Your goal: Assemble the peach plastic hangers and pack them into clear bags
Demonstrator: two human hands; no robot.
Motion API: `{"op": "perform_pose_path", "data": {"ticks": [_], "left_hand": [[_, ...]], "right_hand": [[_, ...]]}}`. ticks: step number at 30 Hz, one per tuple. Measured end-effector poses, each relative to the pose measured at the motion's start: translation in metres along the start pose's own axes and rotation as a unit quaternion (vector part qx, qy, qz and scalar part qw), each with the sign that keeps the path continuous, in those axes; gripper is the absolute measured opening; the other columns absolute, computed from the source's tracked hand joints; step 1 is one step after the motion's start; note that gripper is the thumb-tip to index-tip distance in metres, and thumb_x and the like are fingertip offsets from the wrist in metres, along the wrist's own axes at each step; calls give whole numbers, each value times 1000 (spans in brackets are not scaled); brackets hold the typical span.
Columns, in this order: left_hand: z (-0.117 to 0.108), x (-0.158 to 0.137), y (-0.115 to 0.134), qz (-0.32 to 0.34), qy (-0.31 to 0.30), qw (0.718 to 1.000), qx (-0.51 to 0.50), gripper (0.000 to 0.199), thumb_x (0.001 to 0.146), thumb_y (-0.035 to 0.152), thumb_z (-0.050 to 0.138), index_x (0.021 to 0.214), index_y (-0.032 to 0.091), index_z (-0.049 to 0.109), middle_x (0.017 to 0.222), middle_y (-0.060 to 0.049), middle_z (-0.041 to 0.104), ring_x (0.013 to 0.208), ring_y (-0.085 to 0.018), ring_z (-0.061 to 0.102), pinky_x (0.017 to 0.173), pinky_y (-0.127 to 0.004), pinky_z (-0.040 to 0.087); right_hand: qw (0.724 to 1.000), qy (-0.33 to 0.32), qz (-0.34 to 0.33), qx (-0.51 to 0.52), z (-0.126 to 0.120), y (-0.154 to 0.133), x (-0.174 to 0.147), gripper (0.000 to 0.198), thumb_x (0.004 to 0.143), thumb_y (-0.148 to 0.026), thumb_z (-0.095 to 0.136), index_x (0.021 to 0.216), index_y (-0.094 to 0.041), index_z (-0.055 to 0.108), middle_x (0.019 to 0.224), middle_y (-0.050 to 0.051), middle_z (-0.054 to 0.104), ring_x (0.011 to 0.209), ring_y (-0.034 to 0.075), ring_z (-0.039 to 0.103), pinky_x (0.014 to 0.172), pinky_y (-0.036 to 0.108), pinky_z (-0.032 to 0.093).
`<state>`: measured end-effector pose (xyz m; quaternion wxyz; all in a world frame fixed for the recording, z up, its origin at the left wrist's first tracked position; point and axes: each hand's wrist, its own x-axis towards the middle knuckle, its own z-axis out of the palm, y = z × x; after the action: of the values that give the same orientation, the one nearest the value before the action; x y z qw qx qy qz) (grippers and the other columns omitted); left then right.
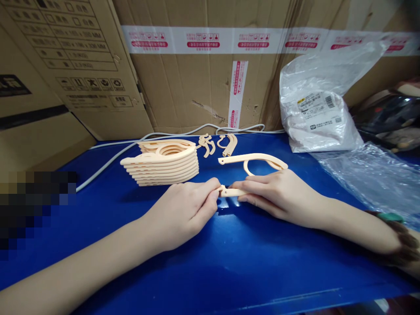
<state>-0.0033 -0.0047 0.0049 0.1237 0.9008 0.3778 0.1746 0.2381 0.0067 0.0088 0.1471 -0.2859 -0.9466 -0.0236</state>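
A cream plastic hanger arm point(233, 192) lies between my two hands, just above the blue surface. My right hand point(288, 194) is closed around its right part, with the fingers wrapped over it. At the left end of the arm, thumb and fingers of my left hand point(183, 208) pinch a small cream piece, mostly hidden by the fingertips. Behind my right hand lies another curved hanger arm point(251, 157) with a pivot hole at its left end. To the left stands a neat stack of cream folding hangers point(160, 173).
Small cream hooks point(206, 145) and short curved pieces point(231, 144) lie at the back of the blue tabletop point(256, 262). A white cable point(114, 164) runs behind the stack. Cardboard boxes point(197, 87) wall the back and left. A white plastic bag point(316, 113) and clear film point(377, 175) lie right.
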Motion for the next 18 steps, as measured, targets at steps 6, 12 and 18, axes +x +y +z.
{"op": "perform_pose_path", "data": {"ticks": [6, 12, 18], "left_hand": [[3, 0, 1, 24, -14, 998, 57, 21, 97, 27, 29, 78, 22, 39, 60, 5, 50, 48, -15, 48, 49, -28, 23], [2, 2, 5, 16, -26, 990, 137, 24, 97, 37, 42, 78, 23, 36, 58, 5, 54, 49, -17, 55, 46, -26, 24], [1, 3, 5, 33, -29, 967, 249, 22, 100, 35, 42, 83, 21, 43, 62, 0, 64, 52, -22, 64, 44, -27, 26]], "right_hand": [[1000, 5, -5, 2, 0, -3, 1, 34, 103, -35, 39, 121, -20, 63, 101, 4, 74, 75, 18, 70, 62, 28, 43], [1000, -1, -5, 9, 0, -3, 1, 34, 103, -34, 38, 123, -21, 63, 99, 4, 74, 74, 18, 69, 61, 28, 42], [1000, -1, 0, 14, -1, -3, 1, 35, 103, -36, 37, 122, -23, 63, 95, 4, 74, 73, 17, 68, 60, 27, 40]]}}
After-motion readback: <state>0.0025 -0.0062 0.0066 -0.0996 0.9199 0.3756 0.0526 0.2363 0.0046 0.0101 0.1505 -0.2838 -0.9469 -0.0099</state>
